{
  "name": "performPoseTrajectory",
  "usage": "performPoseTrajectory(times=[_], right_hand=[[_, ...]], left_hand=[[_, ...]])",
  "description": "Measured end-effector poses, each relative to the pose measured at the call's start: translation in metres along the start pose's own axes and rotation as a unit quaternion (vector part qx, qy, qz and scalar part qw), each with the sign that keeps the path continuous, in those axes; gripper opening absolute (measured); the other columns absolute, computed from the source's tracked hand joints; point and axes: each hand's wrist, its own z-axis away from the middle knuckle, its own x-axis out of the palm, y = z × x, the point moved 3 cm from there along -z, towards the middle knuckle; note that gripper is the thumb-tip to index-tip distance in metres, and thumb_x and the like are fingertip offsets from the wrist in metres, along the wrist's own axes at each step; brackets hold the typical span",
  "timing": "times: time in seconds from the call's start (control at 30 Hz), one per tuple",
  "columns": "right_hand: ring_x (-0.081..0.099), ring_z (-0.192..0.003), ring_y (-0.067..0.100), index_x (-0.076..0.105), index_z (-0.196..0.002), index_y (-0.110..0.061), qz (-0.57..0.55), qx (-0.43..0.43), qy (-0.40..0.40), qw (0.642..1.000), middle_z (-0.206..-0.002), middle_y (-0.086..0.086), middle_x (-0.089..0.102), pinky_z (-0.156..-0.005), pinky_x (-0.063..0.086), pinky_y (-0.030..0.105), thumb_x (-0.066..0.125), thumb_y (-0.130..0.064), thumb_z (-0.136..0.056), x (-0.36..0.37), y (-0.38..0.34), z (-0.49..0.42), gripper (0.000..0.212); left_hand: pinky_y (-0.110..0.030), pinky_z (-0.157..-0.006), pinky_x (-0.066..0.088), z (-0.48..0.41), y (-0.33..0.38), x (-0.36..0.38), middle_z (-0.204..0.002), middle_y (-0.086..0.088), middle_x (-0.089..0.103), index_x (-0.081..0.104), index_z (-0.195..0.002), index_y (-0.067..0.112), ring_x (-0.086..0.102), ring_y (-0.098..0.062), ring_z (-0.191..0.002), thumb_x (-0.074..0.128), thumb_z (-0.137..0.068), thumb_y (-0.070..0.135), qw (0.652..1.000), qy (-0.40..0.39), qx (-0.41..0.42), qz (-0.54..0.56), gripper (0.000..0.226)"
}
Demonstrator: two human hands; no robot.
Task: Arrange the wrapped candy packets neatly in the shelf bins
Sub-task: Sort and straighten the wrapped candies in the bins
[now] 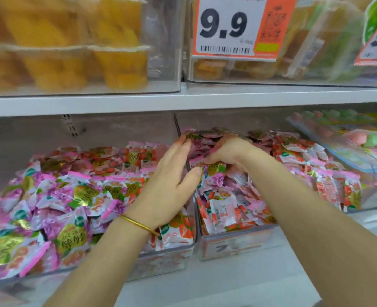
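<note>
Mid-tidying, the right hand (227,155) clutched pink foil-wrapped candy packets (214,173) by the left wall of the clear plastic bin (234,244), the left hand (170,173) flat, unclenched; levelling them seemed due next.

Two bare forearms reach forward side by side. Left hand (172,173) is flat, fingers straight, thumb spread. Right hand (229,155) bends at the wrist, fingers curled around candy packets (214,172).

glossy foil candy packets (72,196) — clear plastic bins (232,244)

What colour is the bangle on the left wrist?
Gold: a thin bangle, seen clearly in the head view.
</note>
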Motion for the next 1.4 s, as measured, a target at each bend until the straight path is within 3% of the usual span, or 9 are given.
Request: performPoseTrajectory(times=[0.07, 0.17, 0.4, 0.53, 0.63, 0.77, 1.07, 1.2, 1.4], right_hand=[[0.061, -0.066, 0.018, 0.062, -0.105, 0.001, 0.109, -0.02, 0.025, 0.994, -0.086, 0.011, 0.065, -0.049, 0.049, 0.012, 0.07, -0.022, -0.084, -0.005, -0.004, 0.001, 0.033], [0.059, -0.108, 0.032, 0.056, -0.122, 0.004, 0.187, -0.035, 0.053, 0.98, -0.121, 0.02, 0.06, -0.092, 0.05, 0.036, 0.061, -0.026, -0.09, -0.015, -0.005, 0.002, 0.045], [0.056, -0.081, 0.023, 0.054, -0.112, -0.006, 0.266, -0.079, 0.05, 0.959, -0.107, 0.012, 0.059, -0.063, 0.05, 0.033, 0.064, -0.036, -0.086, -0.011, 0.0, 0.006, 0.04], [0.059, -0.096, 0.03, 0.059, -0.104, -0.013, 0.341, -0.125, 0.181, 0.914, -0.105, 0.006, 0.062, -0.077, 0.05, 0.037, 0.063, -0.023, -0.087, -0.021, 0.002, 0.017, 0.02], [0.06, -0.101, 0.025, 0.064, -0.109, -0.015, 0.33, -0.174, 0.07, 0.925, -0.114, 0.005, 0.062, -0.086, 0.052, 0.039, 0.067, -0.021, -0.085, -0.012, 0.013, 0.022, 0.025], [0.051, -0.121, 0.023, 0.046, -0.136, -0.017, 0.378, -0.177, -0.042, 0.908, -0.136, 0.003, 0.052, -0.099, 0.045, 0.037, 0.074, -0.041, -0.076, 0.006, 0.021, 0.019, 0.07], [0.055, -0.08, 0.026, 0.062, -0.097, -0.005, 0.397, -0.213, -0.029, 0.892, -0.084, 0.008, 0.058, -0.063, 0.041, 0.033, 0.066, -0.043, -0.082, 0.023, 0.01, 0.016, 0.041], [0.056, -0.108, 0.025, 0.057, -0.123, -0.011, 0.361, -0.209, -0.028, 0.908, -0.12, 0.006, 0.059, -0.088, 0.047, 0.033, 0.074, -0.031, -0.078, 0.013, 0.011, 0.017, 0.052], [0.057, -0.099, 0.027, 0.055, -0.116, -0.01, 0.357, -0.208, 0.03, 0.91, -0.114, 0.009, 0.058, -0.08, 0.049, 0.033, 0.074, -0.022, -0.078, 0.014, 0.014, 0.014, 0.044]], left_hand=[[0.007, -0.095, -0.006, 0.001, 0.001, -0.001, -0.155, 0.018, 0.003, 0.01, -0.148, 0.029, -0.003, 0.019, -0.129, 0.026, -0.085, 0.051, 1.0, 0.001, -0.001, 0.002, 0.068], [0.005, -0.094, -0.006, 0.002, 0.002, 0.0, -0.154, 0.019, 0.002, 0.009, -0.148, 0.029, -0.005, 0.02, -0.127, 0.025, -0.086, 0.052, 1.0, 0.003, -0.001, 0.003, 0.068], [0.003, -0.095, -0.002, 0.003, 0.003, -0.001, -0.154, 0.019, 0.007, 0.013, -0.148, 0.03, -0.001, 0.019, -0.128, 0.03, -0.091, 0.049, 1.0, 0.011, -0.006, 0.016, 0.062], [0.002, -0.095, -0.001, 0.003, 0.001, -0.001, -0.152, 0.022, 0.009, 0.014, -0.147, 0.031, 0.0, 0.019, -0.129, 0.031, -0.092, 0.049, 1.0, 0.009, -0.008, 0.02, 0.061], [-0.002, -0.098, 0.0, 0.003, 0.001, -0.001, -0.152, 0.021, 0.009, 0.016, -0.147, 0.031, 0.001, 0.017, -0.13, 0.031, -0.091, 0.049, 1.0, 0.013, -0.009, 0.019, 0.061], [0.002, -0.094, 0.001, 0.003, 0.003, -0.001, -0.153, 0.02, 0.009, 0.017, -0.147, 0.03, 0.003, 0.014, -0.133, 0.037, -0.096, 0.038, 0.999, 0.016, -0.013, 0.028, 0.055], [-0.012, -0.105, 0.005, 0.003, 0.003, -0.002, -0.155, 0.015, 0.011, 0.02, -0.147, 0.029, 0.006, 0.007, -0.138, 0.035, -0.092, 0.045, 0.999, 0.019, -0.014, 0.034, 0.059], [-0.014, -0.106, 0.006, 0.002, 0.003, -0.002, -0.154, 0.016, 0.011, 0.019, -0.147, 0.029, 0.006, 0.008, -0.137, 0.038, -0.096, 0.037, 0.999, 0.015, -0.019, 0.032, 0.055], [-0.015, -0.107, 0.006, 0.003, 0.005, -0.003, -0.155, 0.015, 0.011, 0.019, -0.147, 0.029, 0.007, 0.006, -0.138, 0.038, -0.095, 0.042, 0.999, 0.018, -0.02, 0.033, 0.057]])
